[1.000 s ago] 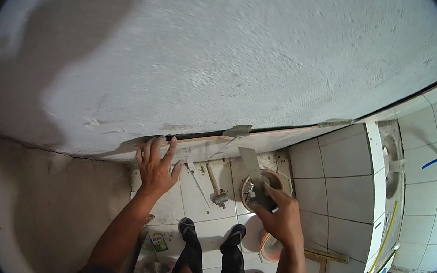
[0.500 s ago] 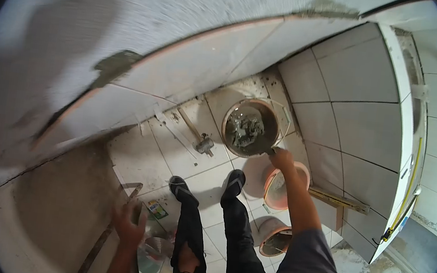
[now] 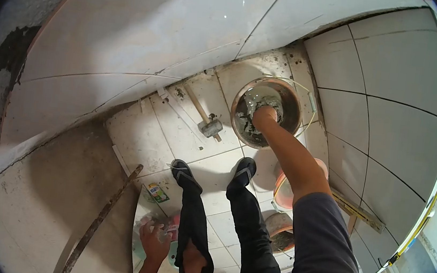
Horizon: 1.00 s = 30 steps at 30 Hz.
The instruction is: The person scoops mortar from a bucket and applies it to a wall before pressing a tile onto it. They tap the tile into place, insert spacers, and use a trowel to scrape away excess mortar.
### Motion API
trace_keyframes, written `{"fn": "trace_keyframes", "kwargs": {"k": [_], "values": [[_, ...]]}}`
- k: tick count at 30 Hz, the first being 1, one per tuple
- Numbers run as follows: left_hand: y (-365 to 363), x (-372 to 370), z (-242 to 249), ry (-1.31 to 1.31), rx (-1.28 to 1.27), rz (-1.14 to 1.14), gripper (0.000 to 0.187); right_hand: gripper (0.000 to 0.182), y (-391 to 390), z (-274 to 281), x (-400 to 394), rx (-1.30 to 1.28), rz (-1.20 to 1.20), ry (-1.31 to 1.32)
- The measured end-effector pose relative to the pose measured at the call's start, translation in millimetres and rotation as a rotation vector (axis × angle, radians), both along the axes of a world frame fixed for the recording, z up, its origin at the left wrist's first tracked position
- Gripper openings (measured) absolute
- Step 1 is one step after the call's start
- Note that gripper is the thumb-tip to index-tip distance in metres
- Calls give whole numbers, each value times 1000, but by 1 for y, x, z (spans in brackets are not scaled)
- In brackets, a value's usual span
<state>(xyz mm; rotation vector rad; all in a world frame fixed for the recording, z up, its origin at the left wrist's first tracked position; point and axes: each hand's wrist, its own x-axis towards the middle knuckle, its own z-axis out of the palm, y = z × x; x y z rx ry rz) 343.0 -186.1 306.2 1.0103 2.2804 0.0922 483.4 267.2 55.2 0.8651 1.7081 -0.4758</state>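
My right hand is down inside the mortar bucket, closed on a trowel whose blade is hidden beneath it. Wet grey mortar fills part of that bucket around the hand. Low in the view, my left hand hangs by my left leg with its fingers apart, holding nothing. It overlaps some clear plastic wrapping lying on the floor there.
A rubber mallet lies on the tiles beside the wall. Two more buckets, one orange and one with dark contents, stand under my right arm. A long rod leans at left; a level rests near the right wall.
My right hand has moved from the bucket's near rim into it over the mortar. My left hand has come away from the rod, down and right. The view has tilted lower.
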Motion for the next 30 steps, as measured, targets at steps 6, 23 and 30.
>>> {"fn": "trace_keyframes", "kwargs": {"k": [6, 23, 30], "values": [[-19, 10, -5, 76, -34, -63, 37, 27, -17, -14, -12, -131, 258, 122], [-18, 7, 0, 12, -50, -37, 42, 26, 31, 36, 49, 21, 75, 217], [-20, 12, -1, 78, -91, -15, 38, 23, -16, -8, -4, 18, 156, 294]]}}
